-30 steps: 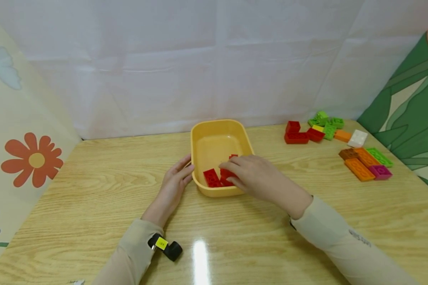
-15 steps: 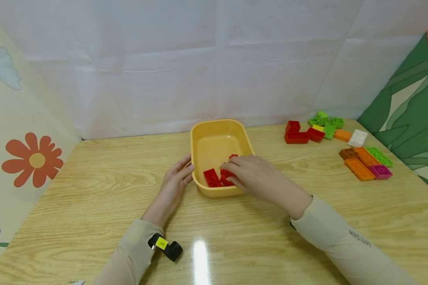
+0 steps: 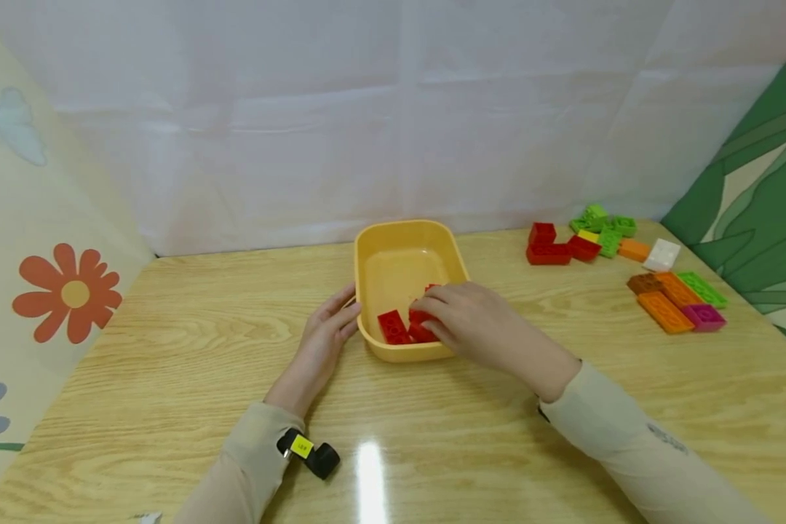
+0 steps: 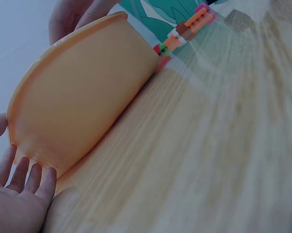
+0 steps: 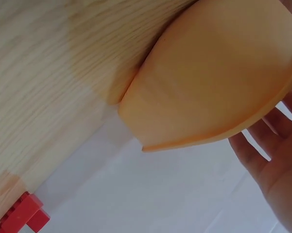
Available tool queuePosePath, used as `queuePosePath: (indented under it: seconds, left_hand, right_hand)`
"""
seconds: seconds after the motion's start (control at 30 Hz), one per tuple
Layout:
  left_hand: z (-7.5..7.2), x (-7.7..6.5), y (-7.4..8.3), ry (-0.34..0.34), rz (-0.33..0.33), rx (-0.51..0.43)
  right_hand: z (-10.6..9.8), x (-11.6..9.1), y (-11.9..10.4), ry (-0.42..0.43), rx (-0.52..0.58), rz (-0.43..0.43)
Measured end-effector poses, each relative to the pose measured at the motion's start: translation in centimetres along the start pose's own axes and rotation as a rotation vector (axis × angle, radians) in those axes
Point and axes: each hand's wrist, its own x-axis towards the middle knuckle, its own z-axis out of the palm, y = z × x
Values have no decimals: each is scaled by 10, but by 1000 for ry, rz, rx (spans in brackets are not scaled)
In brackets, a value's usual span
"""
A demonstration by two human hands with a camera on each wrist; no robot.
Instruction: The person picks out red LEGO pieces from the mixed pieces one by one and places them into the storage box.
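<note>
A yellow plastic bin (image 3: 406,354) stands on the wooden table. My left hand (image 3: 317,342) rests against its left side; in the left wrist view the straight fingertips (image 4: 49,179) touch the outer wall and the thumb is up at the rim. My right hand (image 3: 474,318) reaches over the bin's right front rim, thumb and fingers pinching a red toy brick (image 3: 421,331) near the bottom. Beside that brick lies another red brick (image 3: 393,327), studs up. A bit of red (image 3: 433,287) shows behind the right hand's knuckles, mostly covered.
At the back right, red bricks (image 3: 549,254) lie near green bricks (image 3: 609,241), a yellow one, an orange one and a white brick (image 3: 662,255). Closer in are orange bricks (image 3: 666,313), a brown one and a magenta brick (image 3: 704,318). A white cloth (image 3: 268,145) hangs behind the table.
The head view has shifted slightly, so everything appears a little further right. Hands, bin and bricks keep their places relative to one another.
</note>
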Motion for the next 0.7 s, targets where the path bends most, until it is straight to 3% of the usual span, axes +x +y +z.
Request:
queuePosePath:
  seconds: [0.53, 0.7]
  left_hand:
    - [0, -1, 1, 0, 6, 7]
    - [0, 0, 1, -1, 6, 14]
  right_hand:
    - [-10, -1, 25, -28, -35, 110]
    - [-12, -3, 34, 26, -60, 137]
